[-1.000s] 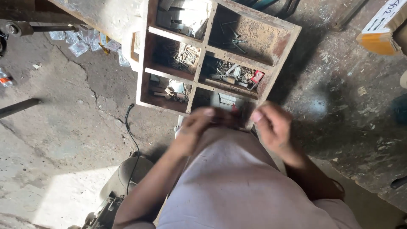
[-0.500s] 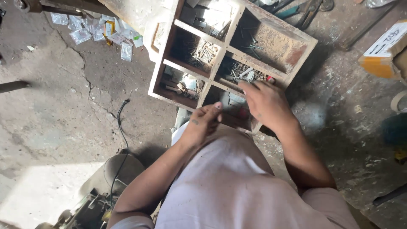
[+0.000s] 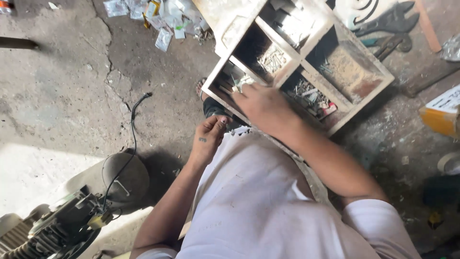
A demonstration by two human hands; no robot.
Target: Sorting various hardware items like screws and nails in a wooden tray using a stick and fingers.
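Seemingly rusty, the compartmented tray [image 3: 364,103] holds screws [image 3: 274,58].

**Cracked concrete floor, cluttered**

The floor [image 3: 57,96] carries a wooden compartment box [image 3: 357,103], small plastic packets [image 3: 163,19], a black cable [image 3: 134,120], a motor [image 3: 72,220], dark wrenches [image 3: 390,21] and a yellow carton [image 3: 443,115].

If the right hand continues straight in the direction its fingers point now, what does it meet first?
The right hand reaches over the wooden compartment box, fingers toward its near-left compartment. Going straight on, it would probably first meet the small hardware pieces lying there, though depth is hard to judge.
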